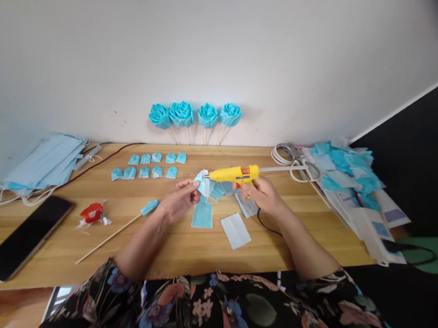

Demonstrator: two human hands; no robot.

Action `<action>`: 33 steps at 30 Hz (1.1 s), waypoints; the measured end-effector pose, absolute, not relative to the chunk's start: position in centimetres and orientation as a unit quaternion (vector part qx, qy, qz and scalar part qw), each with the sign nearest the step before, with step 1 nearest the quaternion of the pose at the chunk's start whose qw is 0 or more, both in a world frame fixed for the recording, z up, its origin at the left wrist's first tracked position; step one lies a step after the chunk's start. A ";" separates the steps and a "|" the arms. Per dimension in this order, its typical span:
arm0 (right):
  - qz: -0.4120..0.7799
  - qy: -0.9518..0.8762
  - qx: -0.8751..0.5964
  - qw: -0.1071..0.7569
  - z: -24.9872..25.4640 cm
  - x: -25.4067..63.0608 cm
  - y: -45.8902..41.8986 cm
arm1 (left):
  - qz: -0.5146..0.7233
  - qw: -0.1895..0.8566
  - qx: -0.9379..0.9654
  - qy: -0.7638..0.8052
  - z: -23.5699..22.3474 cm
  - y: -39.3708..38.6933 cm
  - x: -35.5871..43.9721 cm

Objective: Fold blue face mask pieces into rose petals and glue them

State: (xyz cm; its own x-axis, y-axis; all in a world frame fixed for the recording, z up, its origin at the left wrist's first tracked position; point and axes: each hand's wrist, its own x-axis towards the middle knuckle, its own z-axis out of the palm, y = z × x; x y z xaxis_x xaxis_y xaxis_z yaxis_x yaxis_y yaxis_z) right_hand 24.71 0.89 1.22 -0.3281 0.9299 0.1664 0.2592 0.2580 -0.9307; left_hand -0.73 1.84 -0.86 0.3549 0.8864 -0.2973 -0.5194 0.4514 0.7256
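Note:
My left hand (182,198) pinches a folded blue-and-white fabric petal (204,186) above the table. My right hand (261,193) is wrapped round the grip of a yellow glue gun (227,175), a long clear glue stick (280,169) jutting from its back end. The gun's nozzle points left and meets the petal; whether glue is coming out cannot be seen. Below the hands lie cut fabric pieces, among them a blue rectangle (202,215) and a whitish one (235,231). Left of my left wrist rests a wooden stick with a blue bud (150,207) at its tip.
Folded petals (144,173) form two rows at the back. Several blue fabric flowers (182,115) on sticks lean against the wall. Face masks (44,162), a phone (27,237) and a red tape roll (92,213) lie left; scissors (299,172), scraps (346,169) and a power strip (376,235) right.

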 end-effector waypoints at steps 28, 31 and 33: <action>0.334 -0.740 -0.456 0.366 2.1 24.7 0.5 | 0.442 0.781 0.273 0.347 -0.7 1.8 -0.8; 0.386 -0.702 -0.452 0.391 1.8 25.1 0.6 | 0.455 0.772 0.275 0.348 -0.8 1.9 -0.9; 0.431 -0.670 -0.439 0.416 1.9 25.2 0.6 | 0.467 0.767 0.267 0.349 -0.8 1.9 -0.9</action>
